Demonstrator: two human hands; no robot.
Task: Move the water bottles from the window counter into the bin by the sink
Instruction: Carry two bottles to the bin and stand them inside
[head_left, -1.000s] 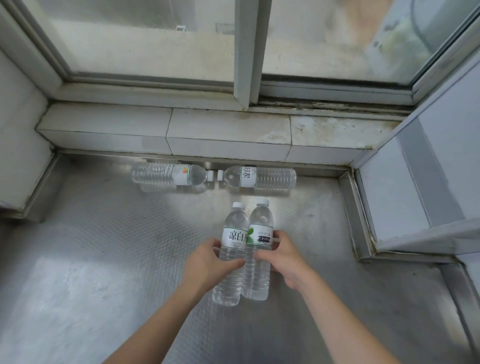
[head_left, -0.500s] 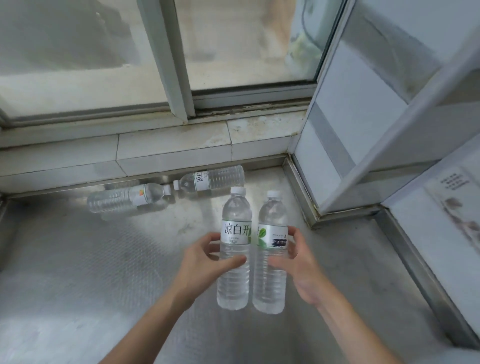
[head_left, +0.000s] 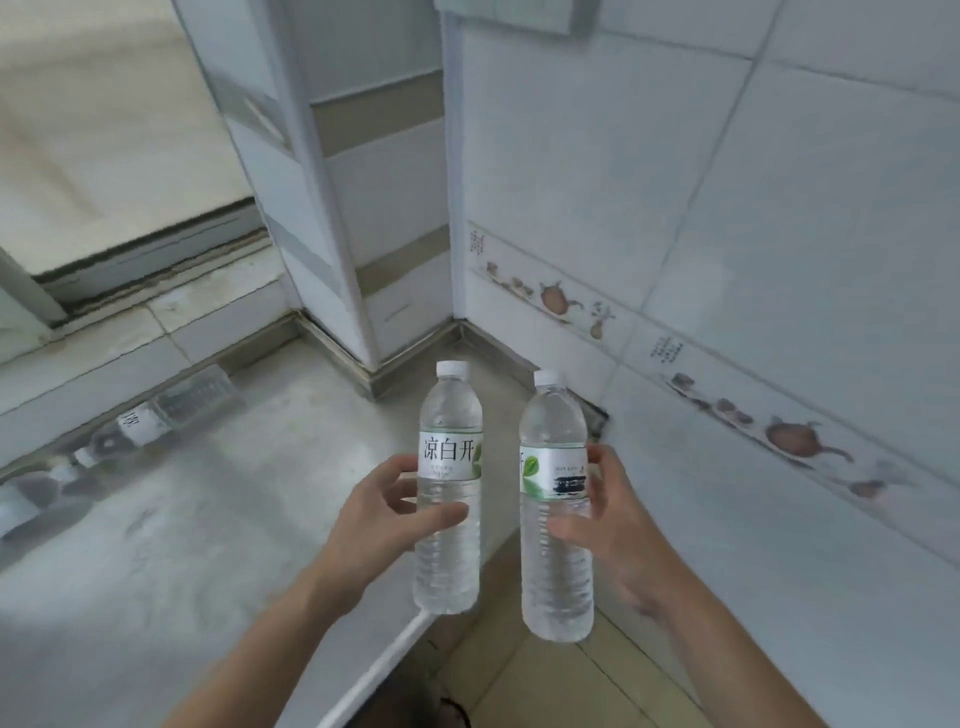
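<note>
My left hand (head_left: 379, 525) grips a clear water bottle (head_left: 449, 415) with a white cap and a white-green label, held upright in the air. My right hand (head_left: 608, 525) grips a second upright water bottle (head_left: 553, 587) just to its right, a small gap between the two. Both hang over the right edge of the steel window counter (head_left: 218, 545). Two more bottles lie on their sides at the counter's back left: one (head_left: 166, 413) with a white label, another (head_left: 36, 493) blurred at the frame's left edge. No bin or sink is in view.
A tiled sill (head_left: 130, 332) and the window frame run along the counter's back. A white pillar (head_left: 322, 208) stands at the counter's back right corner. A tiled wall (head_left: 727, 260) with a decorated border fills the right. Tan floor tiles (head_left: 545, 686) show below the counter's edge.
Both hands have lifted the two bottles off the counter and carried them right. The view has swung right, away from the window, and the bottles have drawn slightly apart.
</note>
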